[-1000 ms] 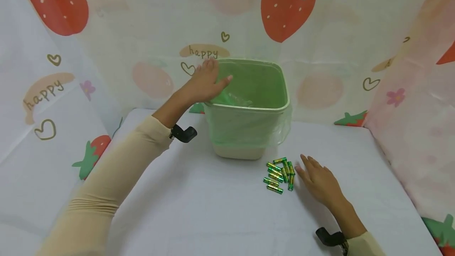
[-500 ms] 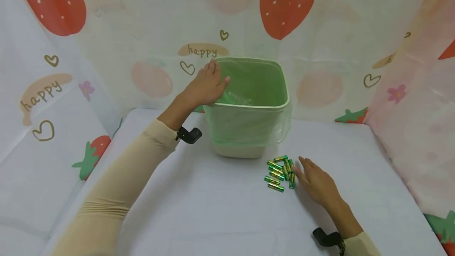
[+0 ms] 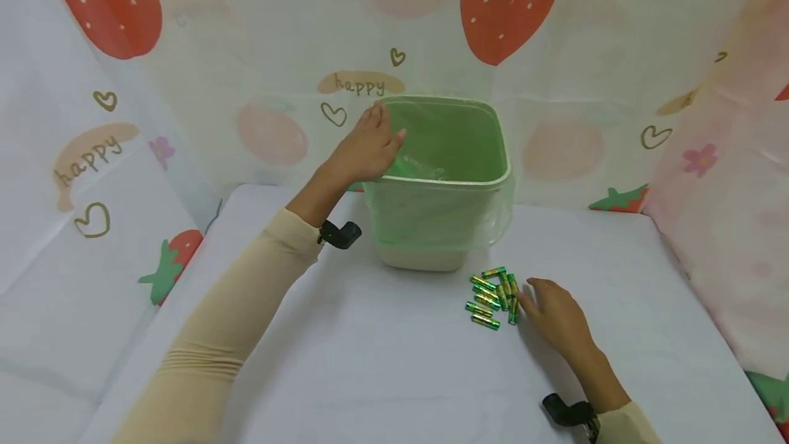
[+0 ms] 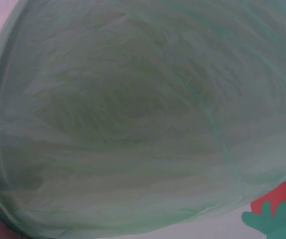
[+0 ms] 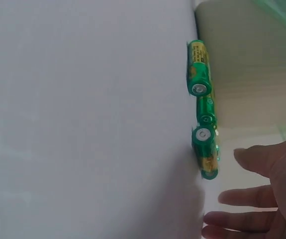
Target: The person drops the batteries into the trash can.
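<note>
My left hand (image 3: 368, 146) rests at the left rim of a pale green bin (image 3: 422, 260), fingers extended along its edge and thumb over the opening. A thin translucent green bag (image 3: 431, 218) lines the bin and hangs over its outside. In the left wrist view the bag (image 4: 133, 114) fills most of the frame. Several green and gold batteries (image 3: 487, 301) lie in a loose cluster on the table in front of the bin. Close to their right side, my right hand (image 3: 557, 317) holds nothing; the right wrist view shows its fingers spread, near the batteries (image 5: 199, 72).
A white cloth covers the table (image 3: 345, 362). Behind the bin stands a backdrop (image 3: 271, 33) printed with strawberries and hearts, and similar sheets close in the left and right sides. Each wrist wears a black camera mount (image 3: 567, 411).
My right hand has edged closer to the batteries, its fingers bending slightly. The left hand stays at the bin's rim as its forearm shifts right. The head view has shifted a little.
</note>
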`<action>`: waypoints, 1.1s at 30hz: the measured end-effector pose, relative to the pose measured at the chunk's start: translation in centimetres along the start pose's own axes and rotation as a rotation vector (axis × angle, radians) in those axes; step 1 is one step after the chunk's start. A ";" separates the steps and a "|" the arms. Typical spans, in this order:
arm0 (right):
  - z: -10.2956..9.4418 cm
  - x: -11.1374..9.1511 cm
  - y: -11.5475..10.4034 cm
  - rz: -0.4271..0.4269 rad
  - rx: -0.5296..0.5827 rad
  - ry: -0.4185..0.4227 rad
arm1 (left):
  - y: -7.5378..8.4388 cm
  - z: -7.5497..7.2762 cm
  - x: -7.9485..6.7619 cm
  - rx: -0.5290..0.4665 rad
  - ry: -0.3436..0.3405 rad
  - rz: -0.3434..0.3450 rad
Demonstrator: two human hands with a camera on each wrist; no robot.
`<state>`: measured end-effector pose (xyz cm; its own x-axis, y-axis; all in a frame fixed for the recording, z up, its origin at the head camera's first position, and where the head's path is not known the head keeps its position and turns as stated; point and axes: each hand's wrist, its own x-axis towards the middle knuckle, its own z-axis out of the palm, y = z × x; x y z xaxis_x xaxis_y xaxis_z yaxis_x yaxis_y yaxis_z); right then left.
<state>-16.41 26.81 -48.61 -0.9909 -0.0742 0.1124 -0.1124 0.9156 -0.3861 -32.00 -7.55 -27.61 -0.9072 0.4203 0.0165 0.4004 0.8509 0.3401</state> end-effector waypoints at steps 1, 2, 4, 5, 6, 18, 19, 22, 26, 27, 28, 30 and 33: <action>0.1 0.0 0.0 0.005 0.001 0.009 | 0.1 0.0 0.0 -0.004 0.004 -0.002; 0.1 0.0 0.0 0.011 0.002 0.019 | 0.2 0.0 -0.1 -0.007 0.008 -0.002; 0.3 0.0 0.1 0.017 0.007 0.039 | 0.3 0.0 -0.2 -0.019 0.015 -0.006; 0.3 0.0 0.2 0.017 0.011 0.049 | 0.3 0.1 -0.2 -0.024 0.018 -0.010; 0.4 0.1 0.2 0.018 0.014 0.056 | 0.2 0.1 -0.3 -0.028 0.020 -0.014; 0.1 -0.5 -1.0 0.158 0.052 -0.095 | -0.3 0.7 -0.3 -0.027 0.023 -0.010; 0.0 -0.6 -1.1 0.168 0.058 -0.101 | -0.3 0.7 -0.3 -0.026 0.025 -0.008; 0.0 -0.6 -1.5 0.184 0.066 -0.116 | -0.3 0.6 -0.2 -0.010 0.027 -0.003; 0.1 -0.6 -1.8 0.211 0.044 -0.137 | -0.3 0.4 -0.2 0.003 0.023 0.004; 0.1 -0.5 -1.9 0.217 0.037 -0.138 | -0.2 0.4 -0.1 0.002 0.024 0.007; 0.1 -0.5 -1.9 0.222 0.029 -0.138 | -0.2 0.4 -0.1 -0.002 0.026 0.010; 0.0 -0.5 -2.0 0.231 0.019 -0.133 | -0.1 0.3 -0.2 -0.010 0.033 0.015; -0.1 -0.4 -2.0 0.236 0.025 -0.123 | -0.1 0.1 -0.2 -0.019 0.033 0.011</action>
<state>-15.76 25.02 -47.78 -0.9913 0.0915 -0.0951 0.1228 0.9034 -0.4109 -31.82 -7.70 -27.76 -0.9066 0.4189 0.0516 0.4085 0.8399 0.3573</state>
